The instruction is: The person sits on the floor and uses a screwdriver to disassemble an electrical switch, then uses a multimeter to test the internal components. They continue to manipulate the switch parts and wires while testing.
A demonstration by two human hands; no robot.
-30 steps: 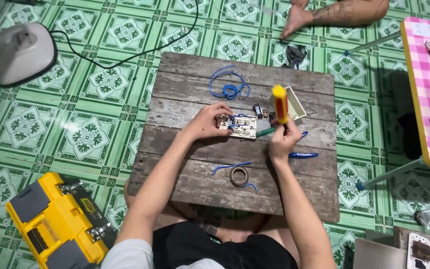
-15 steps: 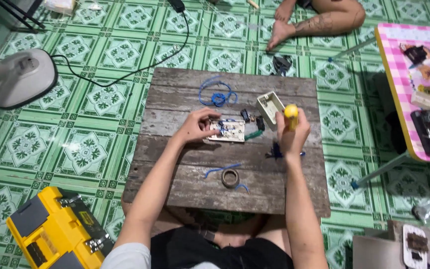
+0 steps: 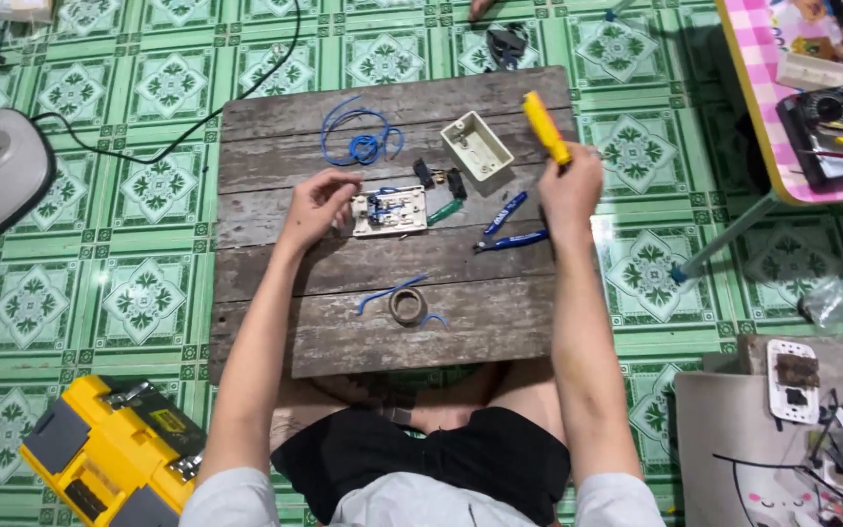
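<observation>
Weathered wooden board point(image 3: 343, 322) on green-tiled floor point(image 3: 129, 293)

No packages, labels, signs, screens.

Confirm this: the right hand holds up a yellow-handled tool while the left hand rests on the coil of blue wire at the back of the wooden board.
Not quite. The left hand rests at the white switch plate, not on the coil of blue wire, which lies apart from it, farther back on the wooden board. The right hand does hold up the yellow-handled tool. The head view shows this.

Yellow toolbox point(image 3: 109, 454) cut off below
</observation>
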